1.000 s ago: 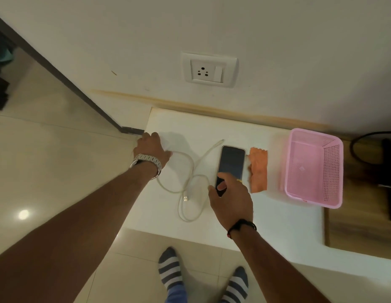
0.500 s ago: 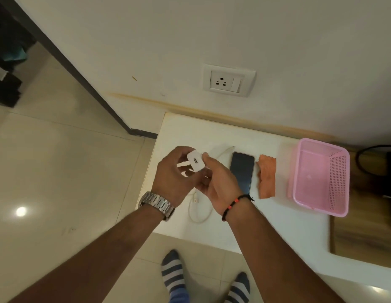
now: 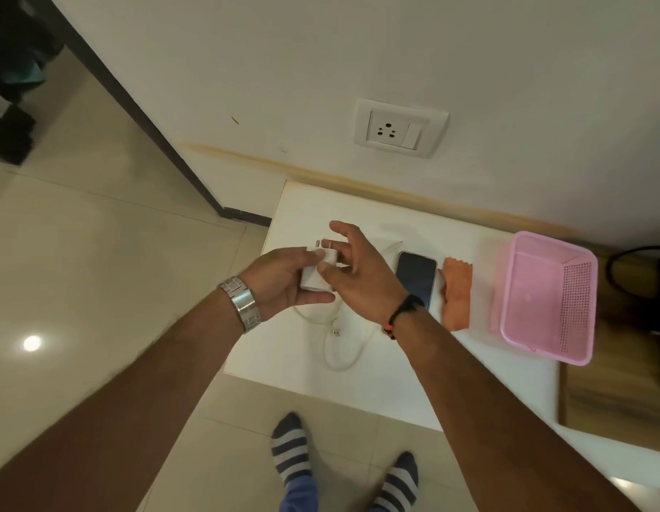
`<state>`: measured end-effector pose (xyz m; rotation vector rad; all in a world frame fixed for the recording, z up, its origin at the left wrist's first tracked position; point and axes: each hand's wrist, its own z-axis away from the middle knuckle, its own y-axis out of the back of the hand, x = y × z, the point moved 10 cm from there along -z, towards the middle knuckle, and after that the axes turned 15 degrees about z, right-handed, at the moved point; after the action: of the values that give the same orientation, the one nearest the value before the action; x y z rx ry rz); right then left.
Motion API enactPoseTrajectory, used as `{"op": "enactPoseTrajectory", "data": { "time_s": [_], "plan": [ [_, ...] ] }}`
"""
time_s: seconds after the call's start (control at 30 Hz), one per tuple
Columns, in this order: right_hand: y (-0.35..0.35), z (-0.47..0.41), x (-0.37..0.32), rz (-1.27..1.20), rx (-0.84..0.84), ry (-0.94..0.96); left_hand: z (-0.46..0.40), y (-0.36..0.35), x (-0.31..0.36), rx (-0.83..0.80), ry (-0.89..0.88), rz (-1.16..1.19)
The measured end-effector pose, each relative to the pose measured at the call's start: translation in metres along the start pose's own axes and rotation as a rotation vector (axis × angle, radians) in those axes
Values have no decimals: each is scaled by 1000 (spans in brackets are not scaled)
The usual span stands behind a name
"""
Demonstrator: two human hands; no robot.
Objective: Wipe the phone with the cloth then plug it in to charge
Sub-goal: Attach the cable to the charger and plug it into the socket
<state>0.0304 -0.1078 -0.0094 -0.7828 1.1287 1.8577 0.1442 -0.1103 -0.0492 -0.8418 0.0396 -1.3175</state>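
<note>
You hold a smooth white plastic charger (image 3: pixel 318 272). Your watch (image 3: pixel 242 304) is brushed metal. Right of centre lie the phone (image 3: pixel 417 277) with its glossy dark glass, a soft orange cloth (image 3: pixel 457 295) and a perforated pink plastic basket (image 3: pixel 546 295).

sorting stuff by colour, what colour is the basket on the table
Pink, with perforated walls. The basket shows clearly in the head view.

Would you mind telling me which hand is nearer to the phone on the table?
Right. The right hand hovers just beside the phone, its wrist overlapping it; the left hand, holding the charger adapter, is farther away.
</note>
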Motion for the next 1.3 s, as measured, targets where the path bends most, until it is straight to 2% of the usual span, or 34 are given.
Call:
{"op": "enactPoseTrajectory", "data": {
  "time_s": [0.07, 0.13, 0.17, 0.27, 0.33, 0.4, 0.53, 0.73, 0.93, 1.03, 1.17, 1.3],
  "plan": [
    [18, 0, 9, 121, 155, -4, -4, 10, 8, 45, -54, 3],
    [41, 7, 26, 368, 365, -63, -7, 26, 17, 127, -131, 52],
    [44, 11, 38, 495, 394, -113, -8, 33, 21, 162, -163, 87],
    [18, 18, 80, 802, 205, -236, -9, 52, 28, 229, -216, 161],
    [-6, 26, 103, 846, 66, -322, -10, 61, 27, 260, -228, 159],
    [-27, 33, 115, 812, 9, -371, -11, 65, 22, 276, -227, 152],
    [-55, 37, 118, 787, 8, -413, -14, 66, 16, 288, -219, 137],
    [-43, 41, 115, 562, 88, -510, -13, 46, 11, 240, -202, 51],
    [7, 50, 58, 505, 387, -308, -7, 20, 6, 142, -160, -1],
    [27, 52, 29, 316, 492, -201, -3, 6, 6, 58, -145, 29],
    [52, 47, 13, -14, 627, -164, 3, -15, 15, -27, -184, -7],
    [67, 39, -5, -110, 650, -89, 10, -29, 22, -57, -205, -179]
  ]
}}
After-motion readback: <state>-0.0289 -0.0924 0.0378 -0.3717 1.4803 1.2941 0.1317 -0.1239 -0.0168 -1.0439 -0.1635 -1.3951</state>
